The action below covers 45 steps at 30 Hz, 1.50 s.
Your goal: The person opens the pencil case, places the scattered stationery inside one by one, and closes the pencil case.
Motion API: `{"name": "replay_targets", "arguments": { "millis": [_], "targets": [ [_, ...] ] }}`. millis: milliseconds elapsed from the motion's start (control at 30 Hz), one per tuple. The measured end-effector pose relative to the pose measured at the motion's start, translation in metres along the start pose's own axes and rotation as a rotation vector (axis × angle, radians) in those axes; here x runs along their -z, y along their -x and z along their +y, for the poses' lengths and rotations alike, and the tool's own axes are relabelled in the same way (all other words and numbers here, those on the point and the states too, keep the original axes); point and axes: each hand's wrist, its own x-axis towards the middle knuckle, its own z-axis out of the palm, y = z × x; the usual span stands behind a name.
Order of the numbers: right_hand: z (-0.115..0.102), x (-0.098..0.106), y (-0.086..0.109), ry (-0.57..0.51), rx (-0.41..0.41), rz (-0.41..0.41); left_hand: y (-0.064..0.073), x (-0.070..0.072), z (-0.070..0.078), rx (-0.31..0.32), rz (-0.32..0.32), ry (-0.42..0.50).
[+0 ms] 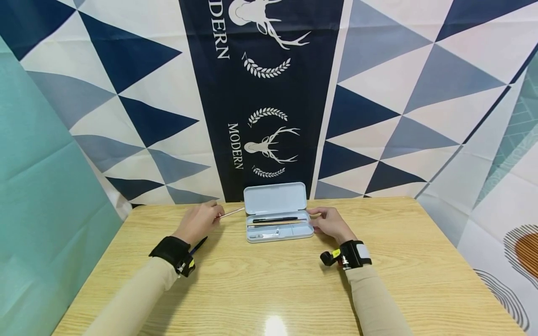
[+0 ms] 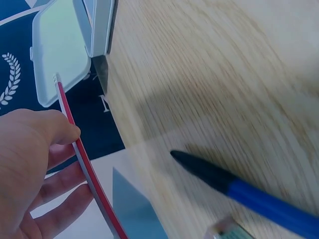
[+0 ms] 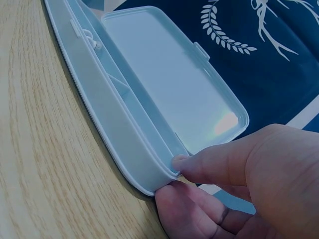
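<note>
Closest to the camera is the left tan sleeve [image 1: 130, 298], low down and to the left of the pencil case [image 3: 114, 124]. Next comes a blue and black pen [image 2: 264, 201] by the left wrist, also left of the case and nearer to us. Past it, left of the case, the left hand [image 1: 197, 223] pinches a thin red and white stick [image 2: 67, 107] (it looks like a pencil) with thumb and fingers. That stick is just left of the case. Its long way runs mostly sideways, slanting a little, with its free end aimed at the case's open lid [image 1: 275, 199]. I can't tell if that end touches the lid. So the case is to the right of the left hand, the nearer hand to the stick. Inside the case are a black pen [image 1: 275, 219], a tan stick [image 1: 275, 224] and a small whitish thing [image 3: 95, 45]. At the case's right end, the right hand [image 1: 332, 223] grips the wall, thumb inside, fingers outside.
</note>
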Motion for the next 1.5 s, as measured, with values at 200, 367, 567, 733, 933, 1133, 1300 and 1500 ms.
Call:
{"name": "replay_targets", "arguments": {
  "millis": [200,367,567,733,933,1133,1300,1500],
  "targets": [
    [-0.001,0.0,0.001,-0.001,0.001,0.001,-0.012,-0.009,0.009,0.031,-0.012,-0.012],
    [0.0,0.001,0.0,0.001,-0.003,0.005,-0.023,-0.012,0.019,0.045,-0.034,-0.006],
    [0.001,0.001,-0.001,0.011,-0.006,0.003,-0.034,-0.02,0.026,0.027,-0.028,0.001],
    [0.0,0.001,-0.002,0.007,-0.006,0.003,-0.038,-0.035,0.027,0.008,0.018,0.035],
    [0.0,-0.001,-0.001,0.006,-0.009,0.01,-0.047,-0.025,0.046,0.082,-0.046,0.058],
    [0.001,-0.002,-0.001,0.003,0.004,0.008,-0.054,-0.045,0.044,0.056,-0.004,0.109],
    [0.001,-0.003,-0.002,0.007,-0.007,0.005,-0.058,-0.036,0.061,0.063,-0.042,0.127],
    [0.0,-0.002,-0.002,0.012,-0.009,0.01,-0.068,-0.085,0.049,-0.015,0.051,0.142]
  ]
}}
